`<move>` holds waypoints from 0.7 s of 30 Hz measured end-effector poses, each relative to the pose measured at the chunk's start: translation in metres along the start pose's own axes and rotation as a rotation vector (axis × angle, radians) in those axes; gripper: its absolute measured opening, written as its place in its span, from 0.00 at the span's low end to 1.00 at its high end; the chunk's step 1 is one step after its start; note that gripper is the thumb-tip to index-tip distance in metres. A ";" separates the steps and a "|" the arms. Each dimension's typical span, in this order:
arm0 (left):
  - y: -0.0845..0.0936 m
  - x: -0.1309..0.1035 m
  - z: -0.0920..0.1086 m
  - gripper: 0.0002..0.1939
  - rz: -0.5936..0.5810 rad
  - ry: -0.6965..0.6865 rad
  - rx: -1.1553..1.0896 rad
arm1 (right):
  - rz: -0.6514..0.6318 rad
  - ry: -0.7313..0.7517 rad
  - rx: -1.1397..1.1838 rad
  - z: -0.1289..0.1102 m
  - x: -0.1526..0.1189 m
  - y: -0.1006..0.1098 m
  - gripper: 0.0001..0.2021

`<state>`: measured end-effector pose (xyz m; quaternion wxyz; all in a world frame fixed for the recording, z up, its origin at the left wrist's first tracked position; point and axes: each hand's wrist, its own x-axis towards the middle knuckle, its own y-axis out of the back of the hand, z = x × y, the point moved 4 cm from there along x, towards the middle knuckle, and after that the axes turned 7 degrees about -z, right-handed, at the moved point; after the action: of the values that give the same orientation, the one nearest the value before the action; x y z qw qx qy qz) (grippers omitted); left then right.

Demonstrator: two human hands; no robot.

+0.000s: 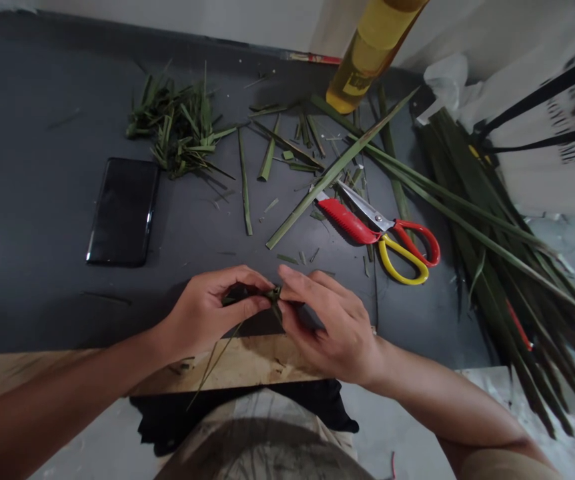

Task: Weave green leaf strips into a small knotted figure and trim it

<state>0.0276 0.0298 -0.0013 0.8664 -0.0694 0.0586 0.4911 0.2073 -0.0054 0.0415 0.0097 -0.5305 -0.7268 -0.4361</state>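
Note:
Near the front edge of the table, my left hand [217,303] and my right hand [330,320] meet with their fingertips pinched on a small folded palm leaf piece [276,293]. Thumb and fingers of each hand press it from opposite sides, hiding most of it. Thin strands hang down from below my left hand. Just beyond the hands lie scissors [387,233] with one red and one yellow handle, and a red-handled knife [350,221]. A long green leaf strip [337,170] crosses over the knife's blade.
A black phone [123,212] lies at left, beside a pile of folded leaf pieces [180,127]. At the back stand a bottle of yellow liquid [367,57] and a brush [315,59]. Long palm leaves [497,267] hang over the right edge near a white bag [557,147]. Leaf scraps litter the middle.

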 end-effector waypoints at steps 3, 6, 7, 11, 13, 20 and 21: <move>-0.001 -0.001 -0.007 0.06 0.017 0.086 -0.124 | 0.036 -0.190 0.150 0.000 -0.004 -0.002 0.33; -0.005 -0.002 -0.014 0.10 0.036 0.170 -0.315 | 0.152 -0.479 0.441 0.002 -0.011 -0.008 0.19; -0.007 -0.003 -0.016 0.11 0.040 0.192 -0.365 | 0.188 -0.542 0.526 0.002 -0.012 -0.010 0.16; -0.009 -0.002 -0.020 0.14 0.060 0.249 -0.475 | 0.235 -0.652 0.704 0.003 -0.008 -0.013 0.07; -0.009 -0.003 -0.021 0.15 0.077 0.263 -0.500 | 0.243 -0.619 0.697 0.004 -0.005 -0.011 0.07; -0.006 -0.004 -0.023 0.12 0.129 0.258 -0.433 | 0.212 -0.614 0.660 0.005 -0.007 -0.012 0.06; -0.005 -0.004 -0.024 0.12 0.134 0.252 -0.424 | 0.210 -0.620 0.661 0.005 -0.008 -0.012 0.05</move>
<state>0.0293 0.0193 -0.0234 0.7837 -0.3062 0.0665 0.5362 0.2033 -0.0088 0.0268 0.0047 -0.6750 -0.7378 0.0017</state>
